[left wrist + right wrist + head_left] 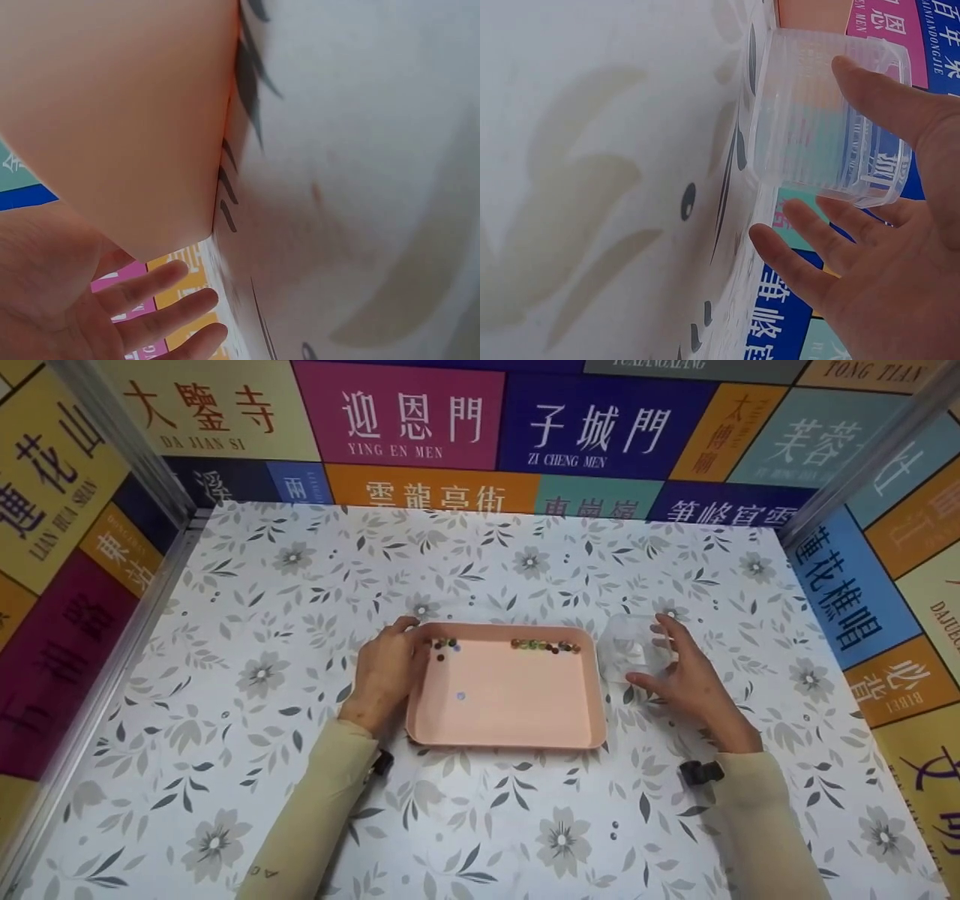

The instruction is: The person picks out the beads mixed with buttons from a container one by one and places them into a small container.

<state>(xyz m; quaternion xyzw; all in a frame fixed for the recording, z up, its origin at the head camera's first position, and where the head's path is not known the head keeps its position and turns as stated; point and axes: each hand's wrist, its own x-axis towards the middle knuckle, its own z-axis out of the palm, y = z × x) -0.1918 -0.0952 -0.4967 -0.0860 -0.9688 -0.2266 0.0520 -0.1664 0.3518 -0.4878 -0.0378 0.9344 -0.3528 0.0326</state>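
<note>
A shallow pink tray (506,697) lies flat with small round beads (534,644) along its far wall, dark, green and brown. More beads (442,643) sit in its far left corner, and a pale blue bead (460,696) lies alone on the tray floor. My left hand (386,671) is at the tray's left wall near the far corner. Several of its fingers (169,281) stretch out loosely in the left wrist view; its thumb is hidden there. A clear plastic container (817,120) stands right of the tray. My right hand (686,679) surrounds it loosely, thumb and fingers spread.
A white floral cloth (262,675) covers the table. Colourful panels with Chinese lettering (420,420) rise at the back and both sides. Dark bands (701,772) circle both wrists over beige sleeves.
</note>
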